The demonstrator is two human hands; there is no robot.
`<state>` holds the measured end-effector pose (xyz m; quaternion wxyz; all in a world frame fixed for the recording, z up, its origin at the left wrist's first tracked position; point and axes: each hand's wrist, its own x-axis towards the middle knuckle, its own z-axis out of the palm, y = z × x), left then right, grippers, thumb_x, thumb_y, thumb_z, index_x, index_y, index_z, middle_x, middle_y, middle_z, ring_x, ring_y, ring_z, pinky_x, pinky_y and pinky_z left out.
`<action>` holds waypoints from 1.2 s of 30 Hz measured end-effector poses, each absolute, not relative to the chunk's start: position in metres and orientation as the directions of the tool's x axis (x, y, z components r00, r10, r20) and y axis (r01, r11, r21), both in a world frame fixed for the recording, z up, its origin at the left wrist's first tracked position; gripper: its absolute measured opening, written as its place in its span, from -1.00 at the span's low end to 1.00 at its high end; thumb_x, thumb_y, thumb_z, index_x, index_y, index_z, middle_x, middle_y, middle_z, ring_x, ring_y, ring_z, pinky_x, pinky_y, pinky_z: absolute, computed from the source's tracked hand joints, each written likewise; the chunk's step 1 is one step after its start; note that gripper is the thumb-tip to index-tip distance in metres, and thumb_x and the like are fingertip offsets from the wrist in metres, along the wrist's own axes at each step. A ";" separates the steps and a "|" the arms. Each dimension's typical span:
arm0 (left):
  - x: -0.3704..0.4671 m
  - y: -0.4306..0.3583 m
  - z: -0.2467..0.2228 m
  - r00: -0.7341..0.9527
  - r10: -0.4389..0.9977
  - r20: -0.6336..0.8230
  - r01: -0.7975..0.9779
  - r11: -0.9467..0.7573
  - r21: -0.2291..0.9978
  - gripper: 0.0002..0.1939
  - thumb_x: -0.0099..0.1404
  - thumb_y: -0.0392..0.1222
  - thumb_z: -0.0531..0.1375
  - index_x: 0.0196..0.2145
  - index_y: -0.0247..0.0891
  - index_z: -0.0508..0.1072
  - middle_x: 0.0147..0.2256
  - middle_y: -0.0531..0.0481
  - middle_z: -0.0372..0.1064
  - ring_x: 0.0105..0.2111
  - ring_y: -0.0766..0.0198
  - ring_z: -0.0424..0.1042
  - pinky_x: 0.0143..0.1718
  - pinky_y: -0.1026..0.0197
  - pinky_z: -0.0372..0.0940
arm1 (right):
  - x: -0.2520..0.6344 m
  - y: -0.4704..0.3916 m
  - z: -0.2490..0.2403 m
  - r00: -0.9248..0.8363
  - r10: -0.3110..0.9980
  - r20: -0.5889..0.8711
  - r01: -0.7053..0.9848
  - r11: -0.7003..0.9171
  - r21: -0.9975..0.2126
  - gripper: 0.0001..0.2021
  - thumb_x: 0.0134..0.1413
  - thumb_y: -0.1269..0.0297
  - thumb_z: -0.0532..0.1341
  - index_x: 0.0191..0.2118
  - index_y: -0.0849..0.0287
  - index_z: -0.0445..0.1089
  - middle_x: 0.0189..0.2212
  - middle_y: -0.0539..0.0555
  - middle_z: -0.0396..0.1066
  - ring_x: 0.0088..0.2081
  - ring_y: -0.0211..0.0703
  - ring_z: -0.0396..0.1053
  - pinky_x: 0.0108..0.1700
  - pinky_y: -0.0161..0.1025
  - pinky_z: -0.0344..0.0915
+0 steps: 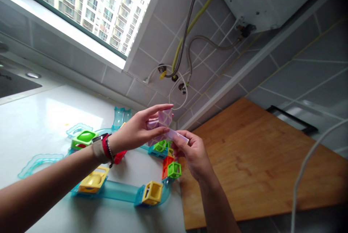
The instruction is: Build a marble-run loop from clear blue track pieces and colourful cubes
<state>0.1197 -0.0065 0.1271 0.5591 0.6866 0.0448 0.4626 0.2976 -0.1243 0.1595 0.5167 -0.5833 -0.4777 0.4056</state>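
Note:
A lilac-pink blocky puzzle toy (165, 117) with pale criss-cross lines is held up in front of me, above the counter. My left hand (137, 127) grips its upper left part, thumb across the front and fingers behind. A narrow arm of the toy slants down to the right, where my right hand (193, 153) pinches its end between thumb and fingers. The palms and fingers hide part of the toy. Below and behind it lies a marble-run track (122, 190) of clear blue pieces, with a green cube frame (174, 170) and a yellow cube frame (152, 192).
The track stands on a white counter (54, 106), with another yellow block (93, 180) and a green block (83, 138) at left. A wooden board (252, 160) lies to the right. Hoses (190, 26) hang on the tiled wall beside a window (100, 8). A sink (16, 80) is far left.

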 end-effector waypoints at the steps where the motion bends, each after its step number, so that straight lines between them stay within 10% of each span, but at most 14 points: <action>1: 0.120 -0.007 0.127 0.572 0.582 0.577 -0.455 -0.361 0.814 -0.33 0.34 -0.18 0.34 0.35 -0.15 0.27 0.13 -0.18 0.47 0.10 0.05 0.51 0.10 0.13 0.44 | 0.297 -0.124 0.160 0.203 0.979 0.025 0.172 -0.010 -0.985 -0.63 0.09 0.01 0.44 -0.17 0.22 0.50 -0.50 -0.03 0.45 -0.56 -0.35 0.33 -0.54 -0.42 0.32; 11: 0.123 -0.011 0.128 0.614 0.635 0.468 -0.380 -0.282 0.881 -0.32 0.28 -0.21 0.36 0.31 -0.20 0.32 -0.08 -0.13 0.56 -0.10 0.11 0.57 -0.19 0.21 0.50 | 0.302 -0.127 0.168 0.116 0.986 0.118 0.544 0.036 -0.838 -0.66 0.20 -0.01 0.35 -0.18 0.22 0.54 -0.49 -0.02 0.42 -0.51 -0.30 0.27 -0.48 -0.36 0.20; 18: 0.121 -0.008 0.127 0.706 0.537 0.462 -0.390 -0.249 0.886 -0.33 0.30 -0.19 0.35 0.33 -0.19 0.31 -0.12 -0.10 0.57 -0.13 0.17 0.55 -0.17 0.23 0.47 | 0.300 -0.131 0.188 -0.039 0.972 0.234 0.872 0.147 -0.468 -0.89 0.26 0.30 0.29 -0.13 0.12 0.54 -0.28 0.05 0.55 -0.26 -0.13 0.46 -0.26 -0.29 0.31; 36: 0.122 -0.009 0.126 0.838 0.443 0.318 -0.289 -0.133 0.948 -0.31 0.44 0.00 0.20 0.44 -0.15 0.14 -0.30 0.00 0.53 -0.35 0.28 0.44 -0.36 0.30 0.33 | 0.293 -0.136 0.222 -0.408 0.907 0.101 0.903 0.417 -0.100 -0.79 0.30 0.49 0.22 -0.03 0.08 0.38 -0.20 0.10 0.52 -0.16 -0.05 0.47 -0.12 -0.18 0.38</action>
